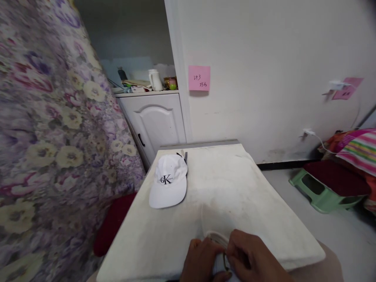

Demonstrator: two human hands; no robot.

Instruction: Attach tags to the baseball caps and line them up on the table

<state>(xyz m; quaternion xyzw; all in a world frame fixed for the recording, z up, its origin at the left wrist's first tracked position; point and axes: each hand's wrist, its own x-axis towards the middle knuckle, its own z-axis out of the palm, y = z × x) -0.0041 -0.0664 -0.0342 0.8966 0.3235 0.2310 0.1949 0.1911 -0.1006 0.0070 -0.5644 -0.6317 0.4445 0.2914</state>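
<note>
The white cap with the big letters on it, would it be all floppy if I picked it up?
The white cap is probably light, being thin cloth. Its rounded crown might squash, while its smooth, flat brim looks stiffer. The loose straps behind would likely dangle.

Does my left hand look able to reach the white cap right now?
Probably yes: nothing seems to stand between the left hand and the white cap, though that hand holds a pale item.
</note>
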